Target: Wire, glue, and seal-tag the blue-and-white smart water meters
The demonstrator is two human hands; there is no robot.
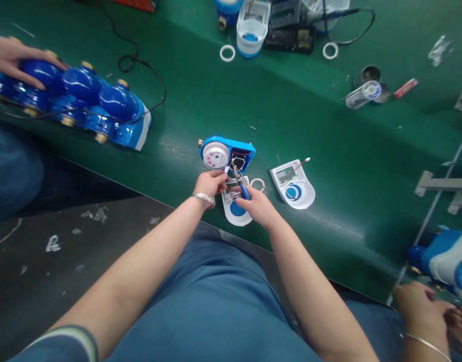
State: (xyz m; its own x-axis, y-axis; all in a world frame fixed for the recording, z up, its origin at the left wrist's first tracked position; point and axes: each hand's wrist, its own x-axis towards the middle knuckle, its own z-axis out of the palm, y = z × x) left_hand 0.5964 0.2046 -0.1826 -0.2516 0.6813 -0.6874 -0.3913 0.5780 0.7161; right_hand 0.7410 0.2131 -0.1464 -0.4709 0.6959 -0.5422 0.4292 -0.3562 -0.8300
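Note:
A blue water meter (247,146) with a round white dial (215,156) lies on the green table in front of me. Thin wires (236,166) show in its open square compartment. At the compartment's near edge, my left hand (210,183) pinches a wire with a small white end. My right hand (259,205) is closed around blue-handled pliers (245,191), their metal jaws pointing at the wires. Partly under my hands lies a white meter cover (236,220) with a blue disc. A pale ring (257,185) is beside it.
Another white cover (305,196) with a red wire lies to the right. Several blue meters (119,103) stand in a row at left, under a co-worker's hand (19,58). Farther back are white rings (227,53), a soldering stand (291,37) and a clear cylinder (361,95). Another person's hand (419,306) is at right.

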